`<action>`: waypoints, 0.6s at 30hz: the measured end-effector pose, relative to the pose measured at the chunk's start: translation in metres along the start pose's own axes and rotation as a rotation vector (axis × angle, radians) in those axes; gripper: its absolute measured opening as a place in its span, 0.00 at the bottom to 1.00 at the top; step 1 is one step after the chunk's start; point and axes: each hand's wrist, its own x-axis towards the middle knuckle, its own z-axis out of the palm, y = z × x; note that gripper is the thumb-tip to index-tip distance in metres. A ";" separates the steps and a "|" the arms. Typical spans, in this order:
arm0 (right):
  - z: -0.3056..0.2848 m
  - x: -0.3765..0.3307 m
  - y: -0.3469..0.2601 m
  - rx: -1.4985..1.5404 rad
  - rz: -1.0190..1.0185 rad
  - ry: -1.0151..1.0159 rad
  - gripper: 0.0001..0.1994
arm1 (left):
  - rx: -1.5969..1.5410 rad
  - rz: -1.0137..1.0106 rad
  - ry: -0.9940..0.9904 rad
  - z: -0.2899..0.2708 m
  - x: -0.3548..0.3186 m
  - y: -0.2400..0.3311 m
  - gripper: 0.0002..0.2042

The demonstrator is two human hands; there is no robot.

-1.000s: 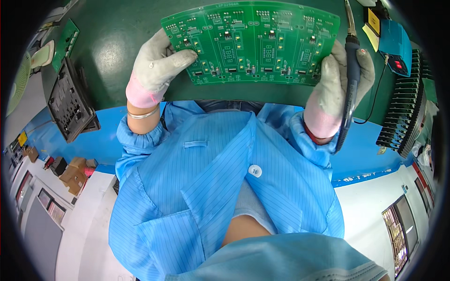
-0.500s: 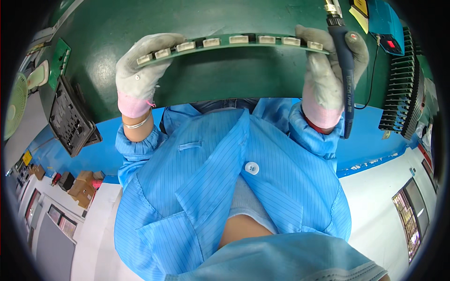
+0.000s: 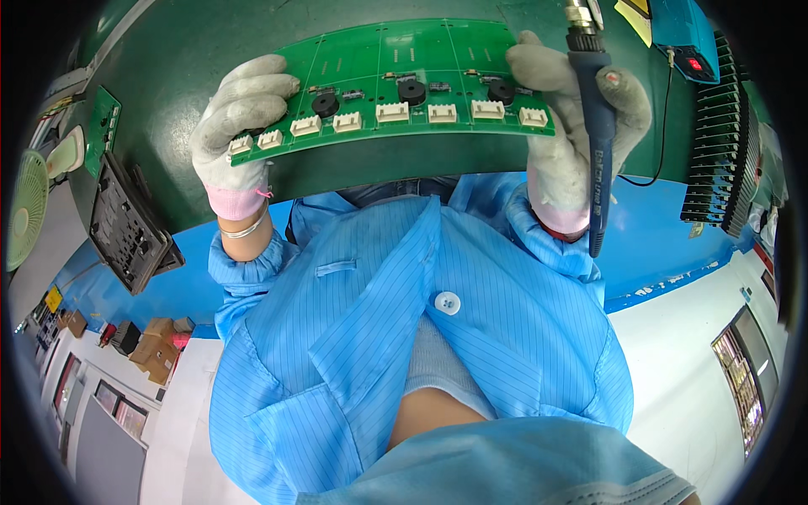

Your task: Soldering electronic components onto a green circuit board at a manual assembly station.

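A green circuit board panel (image 3: pixel 362 67) is held up between my two gloved hands, its component face in view. White connectors (image 3: pixel 391 112) line its near edge, with round black buzzers (image 3: pixel 411 92) behind them. My left hand (image 3: pixel 240 114) grips the board's left end, fingers folded over the face. At the right end, my right hand (image 3: pixel 560 160) holds the board's edge and also a dark blue soldering iron (image 3: pixel 598 135). The iron stands nearly upright in the picture, handle end toward me; its tip lies outside the top of the view.
On the green table (image 3: pixel 194 42), a blue soldering station (image 3: pixel 683 38) stands far right, its cord trailing down. Beside it is a black slotted rack (image 3: pixel 715 160). A black tray-like fixture (image 3: pixel 122 220) and another green board (image 3: pixel 103 122) lie left, near a green fan (image 3: pixel 29 202).
The board has tilted from nearly edge-on to showing its component face. My left fingers now fold over its left end. My right hand, with the iron, has shifted slightly left.
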 end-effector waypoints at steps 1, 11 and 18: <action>-0.001 0.000 0.000 -0.032 -0.022 -0.048 0.29 | -0.002 0.000 -0.006 -0.001 0.000 0.000 0.10; 0.004 0.015 0.000 -0.007 -0.141 -0.237 0.24 | -0.037 0.002 -0.040 -0.003 -0.007 -0.013 0.15; 0.004 0.009 0.002 -0.110 -0.170 -0.161 0.25 | 0.006 0.066 -0.036 -0.001 -0.004 -0.005 0.15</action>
